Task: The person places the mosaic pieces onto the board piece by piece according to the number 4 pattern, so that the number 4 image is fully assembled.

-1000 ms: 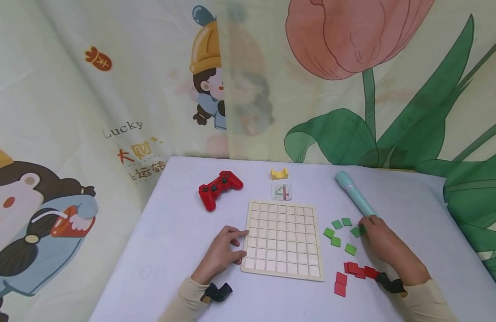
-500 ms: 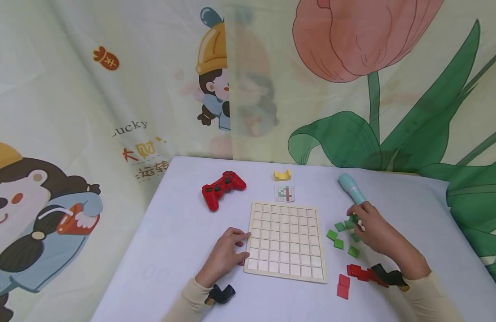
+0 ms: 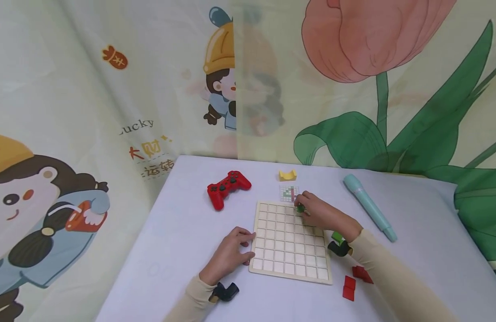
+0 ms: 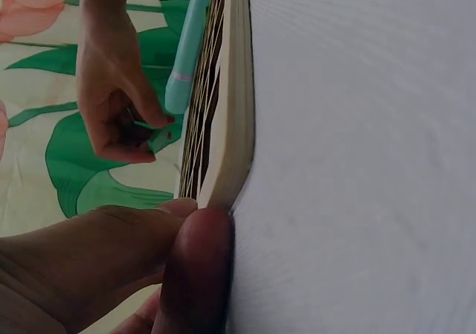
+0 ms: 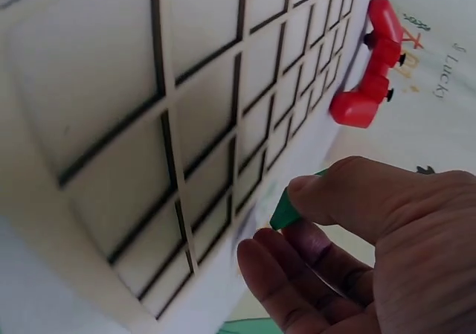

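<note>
A wooden grid board (image 3: 290, 241) lies on the white table. My left hand (image 3: 229, 252) holds its left edge, and in the left wrist view a thumb and finger (image 4: 197, 263) meet at the board's rim. Over the board's far edge, my right hand (image 3: 318, 212) pinches a green square tile (image 5: 285, 210) between thumb and fingers, seen just above the squares in the right wrist view. A small card with a coloured grid pattern (image 3: 287, 193) lies beyond the board, partly behind the right fingers. My right forearm hides most of the loose green tiles (image 3: 336, 237).
Red tiles (image 3: 349, 288) lie to the right of the board. A teal microphone-shaped stick (image 3: 370, 208) rests at the right. Toward the back are a red game controller (image 3: 228, 188) and a small yellow cradle-shaped block (image 3: 287, 175). A printed curtain (image 3: 264, 89) hangs behind the table.
My right hand has picked up a green tile from the right-hand group and carried it left over the board's far edge. The left hand has stayed at the board's left edge.
</note>
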The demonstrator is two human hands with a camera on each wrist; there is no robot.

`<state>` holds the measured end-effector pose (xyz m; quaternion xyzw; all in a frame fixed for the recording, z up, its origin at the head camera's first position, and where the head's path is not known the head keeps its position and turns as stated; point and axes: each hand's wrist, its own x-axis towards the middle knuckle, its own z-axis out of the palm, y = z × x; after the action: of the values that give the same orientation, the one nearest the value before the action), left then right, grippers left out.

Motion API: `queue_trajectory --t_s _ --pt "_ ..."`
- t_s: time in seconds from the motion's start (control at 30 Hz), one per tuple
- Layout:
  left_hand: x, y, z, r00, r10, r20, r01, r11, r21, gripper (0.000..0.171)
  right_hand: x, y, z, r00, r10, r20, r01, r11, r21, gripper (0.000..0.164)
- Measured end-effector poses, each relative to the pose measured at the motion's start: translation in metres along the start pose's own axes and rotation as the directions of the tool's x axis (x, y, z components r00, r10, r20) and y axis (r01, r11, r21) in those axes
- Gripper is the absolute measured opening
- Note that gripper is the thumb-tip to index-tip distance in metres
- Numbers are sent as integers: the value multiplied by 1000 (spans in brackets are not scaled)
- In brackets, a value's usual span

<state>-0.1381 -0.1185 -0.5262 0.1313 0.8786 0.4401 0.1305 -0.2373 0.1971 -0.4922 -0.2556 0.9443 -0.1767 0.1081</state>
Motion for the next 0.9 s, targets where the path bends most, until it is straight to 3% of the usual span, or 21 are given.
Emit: queue_trajectory --t_s 0.3,0.6,0.9 --pt "0 2 0 1000 5 -3 -5 1000 16 58 14 6 10 1000 -18 1 18 1000 -3 23" --pt "0 1 0 1000 2 -8 -2 1000 18 58 13 2 10 998 -52 -21 51 998 -41 23" --pt "1 2 1 1000 1 -18 0 1000 28 58 8 5 9 996 -64 -59 64 998 -11 22"
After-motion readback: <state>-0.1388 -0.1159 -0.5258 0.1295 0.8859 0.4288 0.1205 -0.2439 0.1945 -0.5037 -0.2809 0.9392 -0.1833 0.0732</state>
